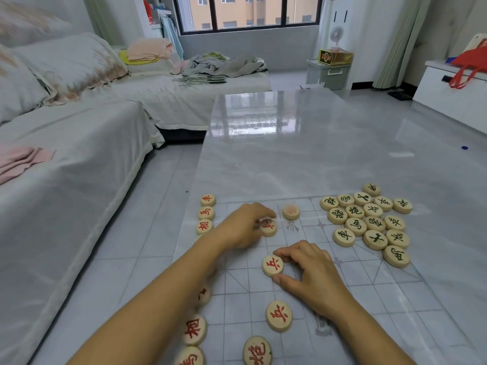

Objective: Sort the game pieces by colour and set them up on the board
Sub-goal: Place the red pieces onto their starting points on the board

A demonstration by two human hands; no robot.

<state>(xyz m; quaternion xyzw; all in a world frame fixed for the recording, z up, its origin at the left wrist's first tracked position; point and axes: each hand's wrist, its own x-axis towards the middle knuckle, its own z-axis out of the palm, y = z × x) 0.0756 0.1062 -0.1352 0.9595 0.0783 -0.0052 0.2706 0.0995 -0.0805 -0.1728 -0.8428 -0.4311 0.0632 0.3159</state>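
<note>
A clear plastic board sheet (355,299) with a printed grid lies on the glossy table. Round wooden pieces with red characters stand along its left edge (206,213) and on the grid, such as one (278,316) near the front. Several pieces with dark green characters are heaped at the right (369,222). My left hand (243,225) pinches a red piece (269,229) on the board. My right hand (311,272) pinches another red piece (272,265) between thumb and fingers. A blurred red piece (291,212) lies just beyond the left hand.
The long grey table (303,154) stretches away ahead. A sofa with a white cover (66,154) runs along the left, across a strip of tiled floor. A white cabinet (453,93) stands at the far right.
</note>
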